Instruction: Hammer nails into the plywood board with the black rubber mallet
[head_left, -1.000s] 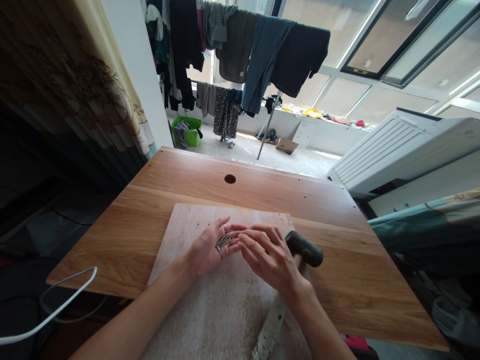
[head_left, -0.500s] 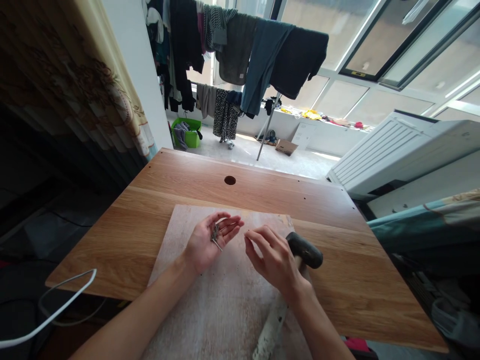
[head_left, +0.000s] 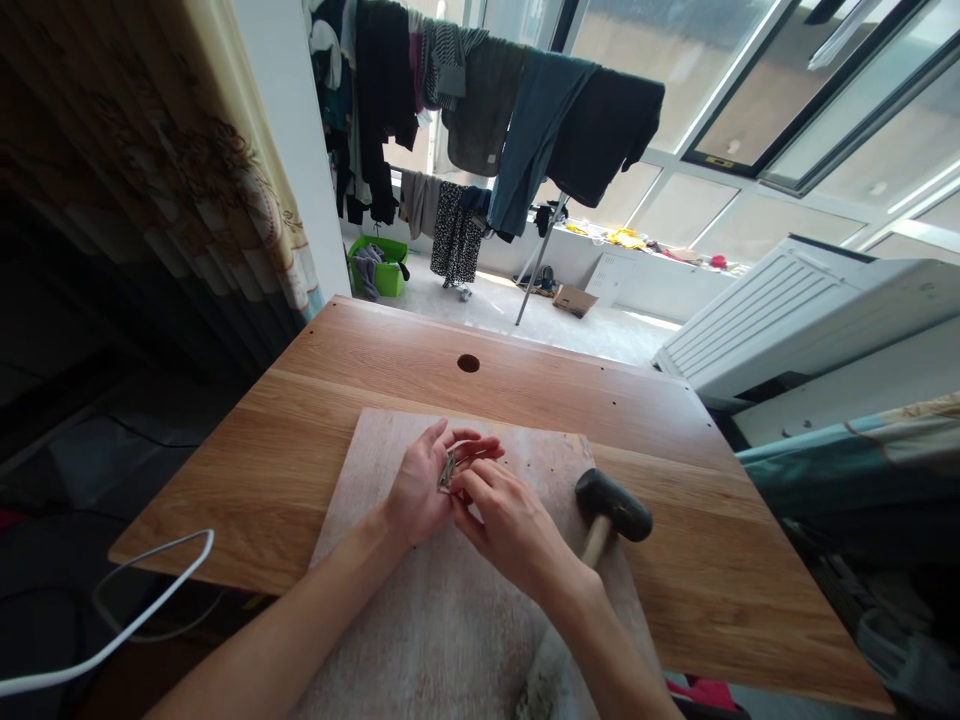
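Nails (head_left: 447, 470), mid-frame, lie in the left hand (head_left: 417, 492), palm up, fingers loosely cupped. Right hand (head_left: 504, 512), fingers bunched, is at them; whether one is pinched is hidden from me. Judged light, stiff, slippery: best taken singly, mid-shank, between thumb and finger.

Metal pieces (head_left: 447, 472), scuffed wooden board (head_left: 450, 620), smooth wood-grained tabletop (head_left: 705, 560)

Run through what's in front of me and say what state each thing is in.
Left hand: palm up, cupped
Small silvery metal pieces: lying in the left palm
Right hand: fingertips at the pieces
Black-headed mallet with pale handle: lying unheld
Pale rectangular board: flat on the brown wood-grain table
Bright green plastic bin: open, cloth inside
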